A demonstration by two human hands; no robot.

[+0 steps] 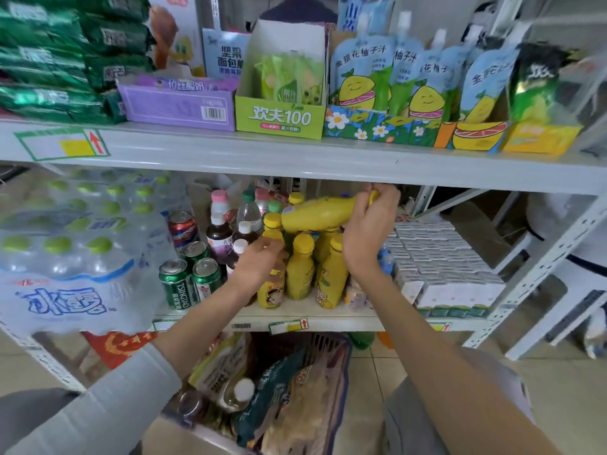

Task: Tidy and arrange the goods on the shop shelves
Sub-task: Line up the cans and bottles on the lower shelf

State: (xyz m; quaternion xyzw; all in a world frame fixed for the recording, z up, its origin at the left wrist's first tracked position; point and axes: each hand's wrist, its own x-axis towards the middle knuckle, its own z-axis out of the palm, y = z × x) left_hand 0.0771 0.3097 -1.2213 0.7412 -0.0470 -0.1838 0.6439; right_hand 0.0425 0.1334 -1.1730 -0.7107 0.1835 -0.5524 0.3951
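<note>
My right hand (369, 224) grips a yellow bottle (315, 213) lying sideways, held above a cluster of upright yellow bottles (300, 270) on the lower shelf (295, 318). Its cap end points right, under my fingers. My left hand (259, 259) has curled fingers round the top of an upright yellow bottle (271, 290) at the cluster's left front. Dark tea bottles (218, 236) stand just behind and left of that hand.
Green cans (189, 279) and a shrink-wrapped water pack (72, 257) fill the shelf's left; white carton packs (440, 267) fill the right. The upper shelf (295, 156) holds snack boxes and juice pouches (368, 70). A basket of goods (272, 399) sits below me.
</note>
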